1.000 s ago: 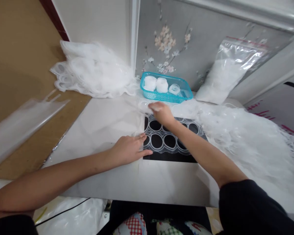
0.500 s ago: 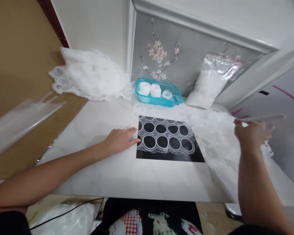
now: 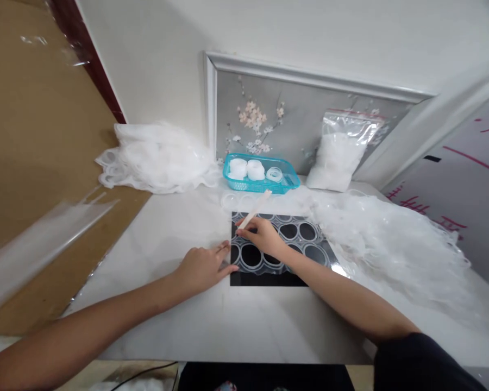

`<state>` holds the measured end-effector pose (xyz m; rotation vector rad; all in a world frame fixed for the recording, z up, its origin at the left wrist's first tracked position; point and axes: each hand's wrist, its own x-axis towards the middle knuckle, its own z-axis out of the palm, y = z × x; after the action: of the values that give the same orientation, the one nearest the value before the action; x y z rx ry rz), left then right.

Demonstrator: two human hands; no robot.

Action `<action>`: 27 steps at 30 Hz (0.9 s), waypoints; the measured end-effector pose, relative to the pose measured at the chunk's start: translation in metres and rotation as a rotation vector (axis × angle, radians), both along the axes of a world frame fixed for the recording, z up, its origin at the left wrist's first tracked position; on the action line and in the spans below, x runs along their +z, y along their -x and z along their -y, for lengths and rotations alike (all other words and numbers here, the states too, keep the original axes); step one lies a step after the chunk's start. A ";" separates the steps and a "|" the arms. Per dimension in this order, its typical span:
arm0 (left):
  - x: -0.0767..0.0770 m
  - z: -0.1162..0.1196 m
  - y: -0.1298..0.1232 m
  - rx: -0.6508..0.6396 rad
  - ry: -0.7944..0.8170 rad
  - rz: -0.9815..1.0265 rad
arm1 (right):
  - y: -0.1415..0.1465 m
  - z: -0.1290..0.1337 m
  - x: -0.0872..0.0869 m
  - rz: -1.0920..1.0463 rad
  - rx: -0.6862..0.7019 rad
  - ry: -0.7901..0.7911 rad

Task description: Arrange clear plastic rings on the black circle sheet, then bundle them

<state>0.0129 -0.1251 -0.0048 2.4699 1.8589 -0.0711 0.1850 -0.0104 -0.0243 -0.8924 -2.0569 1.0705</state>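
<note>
A translucent sheet with rows of ring shapes (image 3: 250,266) lies on a black rectangular mat (image 3: 264,279) on the white table. My left hand (image 3: 201,269) rests flat at the left edge of the mat, fingers and thumb spread apart, pressing the sheet's edge. Above the upper left part of the sheet, my right hand (image 3: 264,238) pinches a slim, pale, pen-like stick (image 3: 255,210). The stick slants up and to the right, and its lower end is hidden by the fingers. Whether its tip touches the sheet I cannot tell.
Behind the mat stands a blue plastic basket (image 3: 261,187) with stacks of white rings. A zip bag of white pieces (image 3: 338,155) leans on the wall. Heaps of translucent ring sheets lie at the right (image 3: 391,244) and back left (image 3: 158,157).
My right hand has come from the far right, over the heap, to the sheet's upper left, still holding the stick. My left hand stays at the sheet's edge. The view has tilted up.
</note>
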 end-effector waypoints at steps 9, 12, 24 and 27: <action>-0.008 0.001 -0.004 -0.047 -0.048 -0.071 | 0.015 0.001 -0.022 -0.005 -0.037 0.034; -0.009 0.001 -0.005 -0.032 -0.049 -0.055 | 0.014 0.002 -0.022 -0.005 -0.025 0.030; -0.005 0.003 -0.008 -0.026 -0.021 -0.089 | 0.011 0.002 -0.024 -0.042 -0.011 0.019; -0.006 0.004 -0.008 -0.017 -0.014 -0.079 | 0.010 0.002 -0.025 -0.067 -0.006 0.040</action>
<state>0.0209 -0.1292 -0.0109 2.5283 1.8747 -0.1590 0.1745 -0.0126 -0.0495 -0.8706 -1.9824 1.1270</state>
